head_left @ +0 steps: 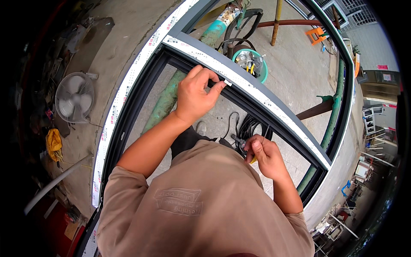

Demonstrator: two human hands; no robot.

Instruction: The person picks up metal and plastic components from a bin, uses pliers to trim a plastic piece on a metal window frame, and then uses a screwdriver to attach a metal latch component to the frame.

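A large window frame [282,105], dark with white printed protective film, surrounds me. My left hand [197,92] is at the inner edge of its crossbar, thumb and forefinger closed at a small white piece [227,82] by the black channel. My right hand [264,154] is lower, inside the opening and apart from the bar. Its fingers are closed around a tool with a yellow handle [253,160]; a thin dark shaft seems to rise above the fist. Most of this tool is hidden by the fingers, so its exact kind is unclear.
Green pipes [165,105] run under the frame. Beyond the crossbar stands a turquoise bucket [264,70] of tools and parts. A coiled black cable [248,128] lies on the floor below. A fan [75,97] stands at left, an orange stool [316,36] at far right.
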